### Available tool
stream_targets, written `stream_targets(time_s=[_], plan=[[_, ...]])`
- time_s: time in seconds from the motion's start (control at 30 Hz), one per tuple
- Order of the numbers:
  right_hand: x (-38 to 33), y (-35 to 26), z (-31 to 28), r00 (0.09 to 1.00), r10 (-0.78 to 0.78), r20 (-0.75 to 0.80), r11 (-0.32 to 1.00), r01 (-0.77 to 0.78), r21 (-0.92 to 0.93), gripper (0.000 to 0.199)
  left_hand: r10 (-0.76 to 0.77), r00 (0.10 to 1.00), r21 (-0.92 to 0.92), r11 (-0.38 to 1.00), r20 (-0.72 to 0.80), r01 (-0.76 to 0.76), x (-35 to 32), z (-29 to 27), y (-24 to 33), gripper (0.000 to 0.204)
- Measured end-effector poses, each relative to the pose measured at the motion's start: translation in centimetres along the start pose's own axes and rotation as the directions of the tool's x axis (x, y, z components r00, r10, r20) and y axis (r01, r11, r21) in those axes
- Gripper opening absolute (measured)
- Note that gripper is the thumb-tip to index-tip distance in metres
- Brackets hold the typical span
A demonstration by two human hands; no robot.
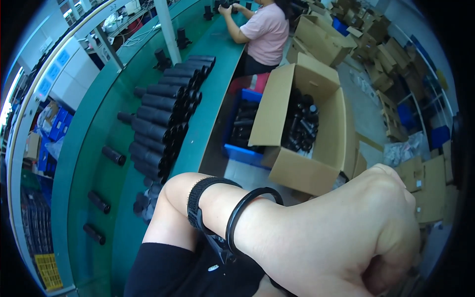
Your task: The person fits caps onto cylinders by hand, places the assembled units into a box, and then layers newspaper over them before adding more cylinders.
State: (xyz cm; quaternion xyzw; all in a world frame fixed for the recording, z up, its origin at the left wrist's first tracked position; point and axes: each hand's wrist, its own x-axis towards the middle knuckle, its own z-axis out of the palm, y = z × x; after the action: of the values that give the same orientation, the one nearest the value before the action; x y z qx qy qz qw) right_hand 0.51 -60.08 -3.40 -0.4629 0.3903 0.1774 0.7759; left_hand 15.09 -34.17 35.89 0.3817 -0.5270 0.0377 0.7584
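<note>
My left hand (376,227) is raised close to the camera at the lower right, its forearm crossing in front of my body. Its fingers curl under into a fist, so whatever they may hold is hidden. On that forearm sit a black fabric strap (200,198) and a shiny black ring-shaped band (237,213). Beyond the elbow, a stack of black cylinders (158,111) lies on the green workbench (200,141). Several grey-black round parts (146,200) lie at its near end. My right hand does not show.
Loose black cylinders (114,155) lie along the green strip at left. An open cardboard box (309,171) and a blue crate (247,156), both holding black parts, stand right of the bench. A co-worker in a pink shirt (267,32) handles a black part at the far end.
</note>
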Motion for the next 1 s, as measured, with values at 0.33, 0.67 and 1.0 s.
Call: stream_targets(time_s=[0.33, 0.67, 1.0], plan=[[-1.3, -6.7, 5.8, 0.981, -0.09, -0.169, 0.928, 0.144, 0.342, 0.027, 0.07, 0.997, -0.233, 0.97, 0.012, -0.065, 3.9, -8.8, -3.5, 0.033], [9.5, -16.7, -5.5, 0.959, -0.207, 0.192, 0.974, 0.22, -0.049, 0.015, -0.626, 0.713, -0.23, 0.78, -0.316, 0.582, 3.1, -19.4, -18.7, 0.038], [30.2, -42.5, -5.0, 0.98, 0.044, 0.193, 0.657, 0.117, -0.745, 0.03, -0.876, -0.151, -0.517, 0.124, -0.459, 0.847, -10.8, -19.4, -41.9, 0.016]])
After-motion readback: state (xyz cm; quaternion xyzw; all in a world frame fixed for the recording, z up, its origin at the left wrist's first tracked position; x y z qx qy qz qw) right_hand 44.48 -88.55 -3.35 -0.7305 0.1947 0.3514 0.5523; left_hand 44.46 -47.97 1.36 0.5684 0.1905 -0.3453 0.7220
